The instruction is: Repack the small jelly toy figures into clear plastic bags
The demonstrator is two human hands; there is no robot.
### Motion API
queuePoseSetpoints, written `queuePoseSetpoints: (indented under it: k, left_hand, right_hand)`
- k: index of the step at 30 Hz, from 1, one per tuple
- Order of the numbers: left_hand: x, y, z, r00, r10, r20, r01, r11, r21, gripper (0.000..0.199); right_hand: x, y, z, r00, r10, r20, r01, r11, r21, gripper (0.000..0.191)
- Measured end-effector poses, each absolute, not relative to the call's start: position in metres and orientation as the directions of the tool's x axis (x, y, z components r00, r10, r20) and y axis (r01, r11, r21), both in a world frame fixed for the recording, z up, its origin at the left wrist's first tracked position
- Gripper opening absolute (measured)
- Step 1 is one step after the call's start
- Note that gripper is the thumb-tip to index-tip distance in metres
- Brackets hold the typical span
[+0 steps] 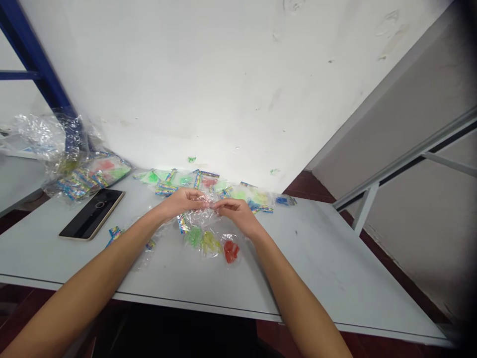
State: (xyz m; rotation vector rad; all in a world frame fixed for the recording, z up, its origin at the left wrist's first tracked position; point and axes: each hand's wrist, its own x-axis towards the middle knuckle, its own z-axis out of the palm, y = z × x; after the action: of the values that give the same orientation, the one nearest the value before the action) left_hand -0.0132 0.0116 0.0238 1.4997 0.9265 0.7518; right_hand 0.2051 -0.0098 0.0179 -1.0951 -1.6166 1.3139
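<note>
My left hand [186, 201] and my right hand [237, 214] meet over the middle of the table, thumbs and fingers pinched on a clear plastic bag [201, 217]. Its contents are hard to make out. Just below lie small clear packets: one with something green [194, 236], one with a yellow item [210, 243], and one with a red item [231, 251]. Behind my hands runs a row of packets with colourful printed header strips, among them a green-filled packet [152, 177] and a blue packet [286, 200].
A dark smartphone [92, 215] lies on the grey table [320, 258] at the left. Beyond it are a large crumpled clear bag [44, 136] and a heap of printed packets [87, 176]. The white wall [208, 89] closes off the back; a metal frame [410, 164] stands at the right.
</note>
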Motion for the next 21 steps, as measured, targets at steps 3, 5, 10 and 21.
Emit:
queuePoseSetpoints:
  k: [3,5,10,21]
  left_hand:
    - [-0.012,0.011,0.023,0.421,0.906,-0.048,0.086,0.013,0.996,0.043]
    - [-0.011,0.012,0.021,0.412,0.911,-0.031,0.077,-0.001,0.997,0.045]
    - [-0.005,0.009,0.016,0.261,0.95,0.17,0.261,-0.239,0.935,0.033]
    - [0.011,-0.006,-0.003,0.545,0.582,0.604,0.631,-0.759,0.161,0.081]
  right_hand:
    - [0.203,-0.012,0.019,-0.38,0.925,0.03,0.129,0.085,-0.988,0.017]
    - [0.202,-0.012,0.018,-0.397,0.917,0.031,0.119,0.085,-0.989,0.016]
    - [0.199,-0.012,0.015,-0.414,0.91,0.007,0.164,0.083,-0.983,0.018]
    - [0.185,-0.017,0.007,-0.314,0.946,0.082,0.121,0.125,-0.985,0.023]
